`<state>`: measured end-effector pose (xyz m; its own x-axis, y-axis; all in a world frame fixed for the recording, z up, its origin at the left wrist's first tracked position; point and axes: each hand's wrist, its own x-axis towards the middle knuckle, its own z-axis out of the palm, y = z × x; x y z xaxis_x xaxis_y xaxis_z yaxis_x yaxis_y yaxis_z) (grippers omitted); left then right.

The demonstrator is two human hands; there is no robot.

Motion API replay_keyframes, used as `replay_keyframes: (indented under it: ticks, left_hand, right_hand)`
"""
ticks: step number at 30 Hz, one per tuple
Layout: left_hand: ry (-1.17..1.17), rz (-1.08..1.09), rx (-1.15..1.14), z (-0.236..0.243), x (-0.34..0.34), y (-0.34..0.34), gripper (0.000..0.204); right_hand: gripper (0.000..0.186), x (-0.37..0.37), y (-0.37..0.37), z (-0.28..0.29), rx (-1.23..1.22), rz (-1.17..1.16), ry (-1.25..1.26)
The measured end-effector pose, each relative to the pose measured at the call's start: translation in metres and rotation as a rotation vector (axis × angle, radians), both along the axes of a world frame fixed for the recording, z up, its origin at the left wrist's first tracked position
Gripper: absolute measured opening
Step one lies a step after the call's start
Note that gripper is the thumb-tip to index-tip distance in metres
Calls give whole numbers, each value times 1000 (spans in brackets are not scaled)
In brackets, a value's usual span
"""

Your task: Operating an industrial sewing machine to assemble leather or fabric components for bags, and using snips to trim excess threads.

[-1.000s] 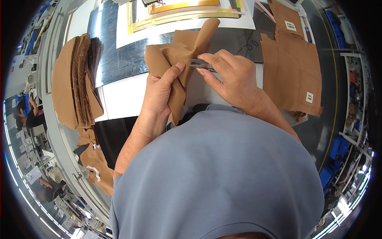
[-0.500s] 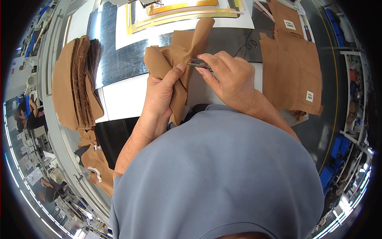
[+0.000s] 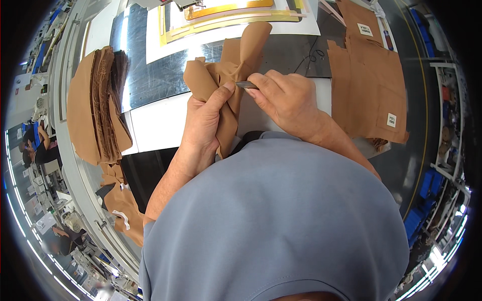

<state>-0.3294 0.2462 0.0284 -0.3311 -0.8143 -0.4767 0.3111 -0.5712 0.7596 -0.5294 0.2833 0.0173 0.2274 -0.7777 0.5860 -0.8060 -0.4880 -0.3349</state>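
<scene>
workshop counter (image 3: 165, 120) with a shiny metal sheet and white panels, both hands busy over crumpled tan cloth.

left hand (image 3: 203, 125) is clenched around the bunched tan fabric piece (image 3: 221, 75), thumb pressed up against it, just above the counter's near edge; right hand (image 3: 286, 98) pinches a small slim metal tool (image 3: 246, 85) whose tip touches the fabric. stack of tan cut pieces (image 3: 98, 103) lies to the left, flat tan panels with small white labels (image 3: 374, 85) to the right, well apart from the hands.
</scene>
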Motion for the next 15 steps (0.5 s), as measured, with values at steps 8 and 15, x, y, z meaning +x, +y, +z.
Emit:
replay_keyframes:
  ticks: [8, 15]
  left_hand:
    - [7, -16, 10, 5, -2, -1, 36]
    - [85, 17, 11, 18, -10, 2, 37]
  right_hand:
    - [19, -1, -2, -4, 57, 38, -226]
    - [26, -11, -6, 0, 6, -46, -227]
